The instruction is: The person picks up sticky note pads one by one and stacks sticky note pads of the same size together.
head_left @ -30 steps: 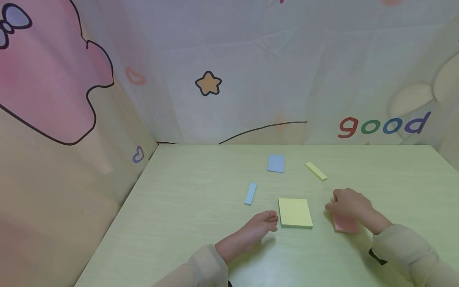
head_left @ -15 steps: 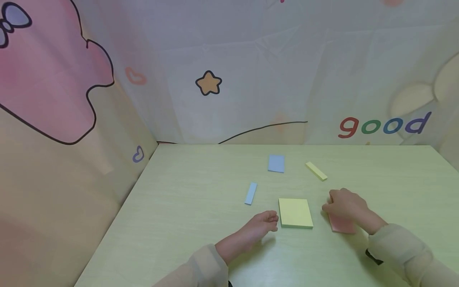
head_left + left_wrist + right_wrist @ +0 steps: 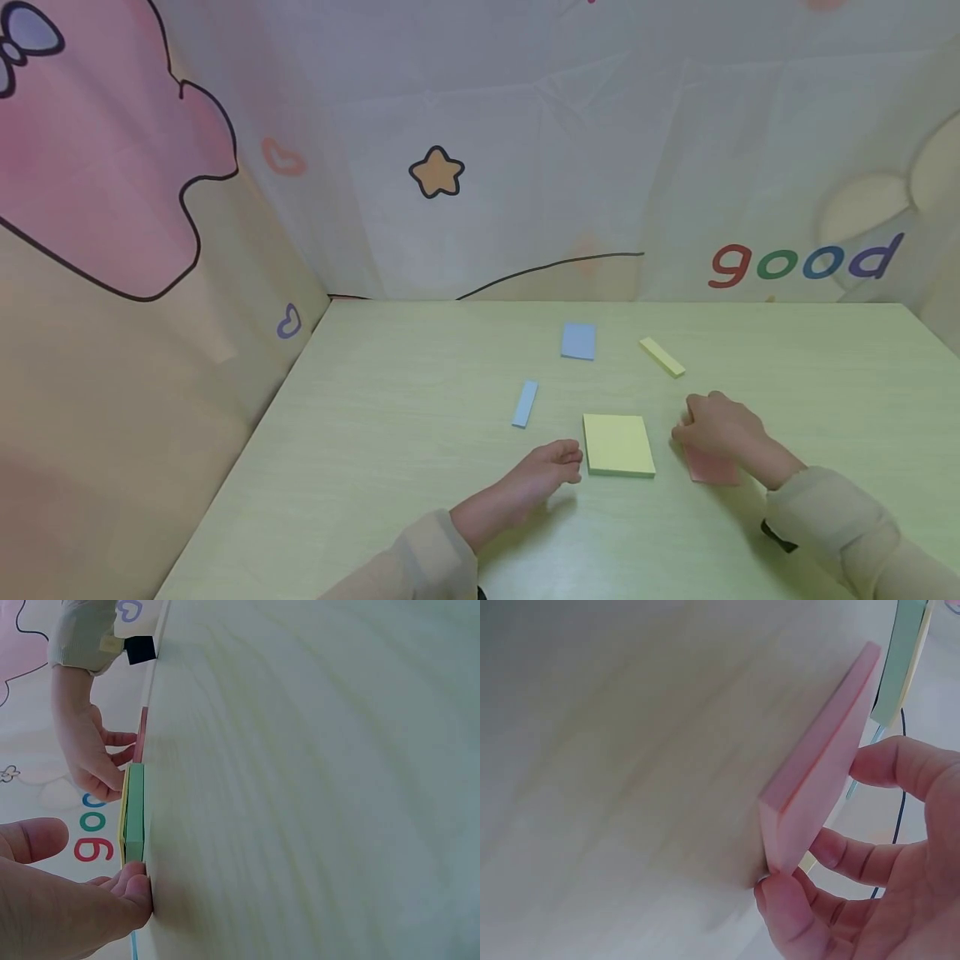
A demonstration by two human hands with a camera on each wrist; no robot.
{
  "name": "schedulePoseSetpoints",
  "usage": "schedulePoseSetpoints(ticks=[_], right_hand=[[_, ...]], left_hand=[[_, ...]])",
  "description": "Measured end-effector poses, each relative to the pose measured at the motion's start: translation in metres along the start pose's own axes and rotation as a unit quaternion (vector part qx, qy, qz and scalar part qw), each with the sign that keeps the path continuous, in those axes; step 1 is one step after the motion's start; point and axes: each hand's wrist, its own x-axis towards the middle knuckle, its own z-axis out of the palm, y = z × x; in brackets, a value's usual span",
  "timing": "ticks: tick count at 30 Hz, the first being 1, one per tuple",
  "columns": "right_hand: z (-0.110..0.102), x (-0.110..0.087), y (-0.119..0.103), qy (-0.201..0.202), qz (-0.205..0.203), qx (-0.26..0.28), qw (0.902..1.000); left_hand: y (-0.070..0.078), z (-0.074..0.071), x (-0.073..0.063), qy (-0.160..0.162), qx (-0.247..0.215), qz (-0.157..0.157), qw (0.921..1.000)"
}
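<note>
Near the right of the head view, my right hand (image 3: 723, 429) holds a pink sticky note pad (image 3: 712, 468) by its edges and partly covers it. In the right wrist view, fingers bend around the sides of the pink pad (image 3: 829, 761), which lies low on the table. A larger square sticky note pad (image 3: 618, 446), yellow on top with a green layer beneath (image 3: 135, 814), sits between the hands. My left hand (image 3: 528, 479) rests on its side with relaxed fingers, fingertips right at the left edge of that pad.
Further back on the table (image 3: 390, 375) lie a small blue note pad (image 3: 577, 342), a narrow yellow strip pad (image 3: 662, 357) and a narrow light blue strip pad (image 3: 525, 404). A printed cloth (image 3: 525, 167) hangs along the table's back edge and left side.
The right hand has shifted a little to the left together with the pink pad, closer to the yellow one. The left hand and the other pads have stayed put.
</note>
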Motion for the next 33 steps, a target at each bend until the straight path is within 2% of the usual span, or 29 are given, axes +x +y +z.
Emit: schedulePoseSetpoints(ticks=[11, 26, 30, 33], right_hand=[[0.0, -0.001, -0.003, 0.008, -0.005, 0.002, 0.9999], [-0.007, 0.002, -0.003, -0.011, 0.015, -0.01, 0.9998], [-0.01, 0.004, -0.003, 0.006, 0.015, -0.009, 0.9998], [-0.011, 0.006, -0.004, 0.034, 0.006, 0.0, 0.9994]], left_hand=[[0.0, 0.0, 0.0, 0.002, 0.002, -0.005, 1.0], [0.003, -0.002, 0.002, 0.001, 0.004, -0.014, 0.9999], [0.005, -0.004, 0.002, 0.007, 0.001, -0.016, 0.9998], [0.006, -0.006, 0.004, 0.012, -0.003, -0.018, 0.9998]])
